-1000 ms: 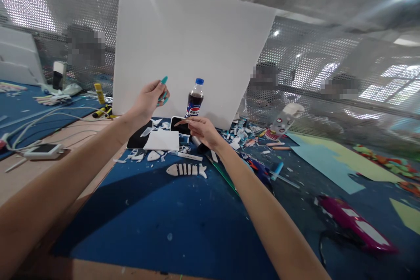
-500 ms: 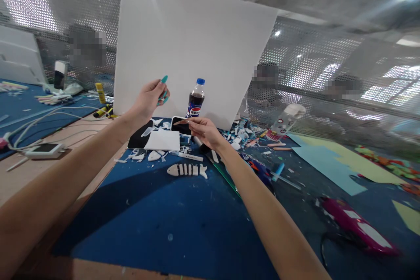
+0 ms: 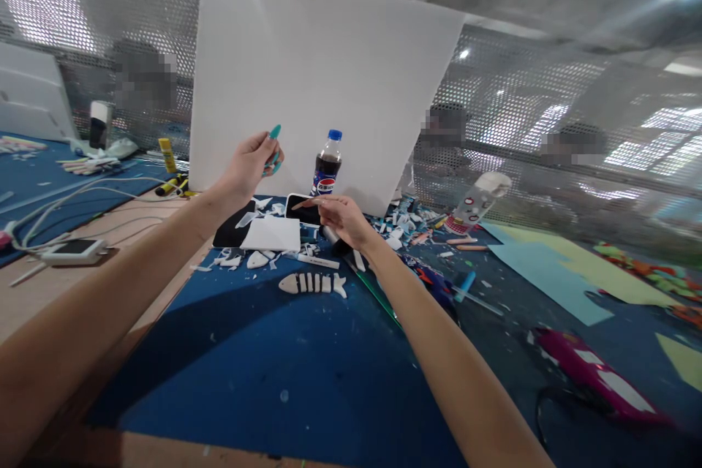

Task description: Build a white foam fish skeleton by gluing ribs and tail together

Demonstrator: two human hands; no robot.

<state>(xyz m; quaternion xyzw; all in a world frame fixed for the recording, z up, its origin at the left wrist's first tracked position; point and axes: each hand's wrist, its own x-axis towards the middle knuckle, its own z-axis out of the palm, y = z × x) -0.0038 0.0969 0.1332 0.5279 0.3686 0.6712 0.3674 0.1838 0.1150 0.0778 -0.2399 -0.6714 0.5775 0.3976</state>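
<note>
My left hand (image 3: 255,161) is raised before the white board, its fingers closed around a small teal thing (image 3: 275,131). Its pointed tip sticks up past the thumb, and more teal shows below the fingers; the kind is unclear. My right hand (image 3: 345,219) hangs over the table, a finger stretched out above a phone (image 3: 296,212) with a white rim; contact cannot be made out. Behind it stands a cola bottle (image 3: 327,164) with a blue cap. Nearer me lies a white fish shape (image 3: 312,284) in several slices, beside a white marker-like pen (image 3: 318,262).
A white board (image 3: 323,66) stands upright behind. White and blue scraps (image 3: 406,223) litter the table. A clear bottle (image 3: 474,201), coloured sheets (image 3: 542,270) and a magenta tool (image 3: 597,376) with a cord are on the right. Left are cables and a white box (image 3: 77,251).
My right hand's fingers have shifted slightly, with one finger now reaching farther over the phone. My left hand stays in place with the teal thing.
</note>
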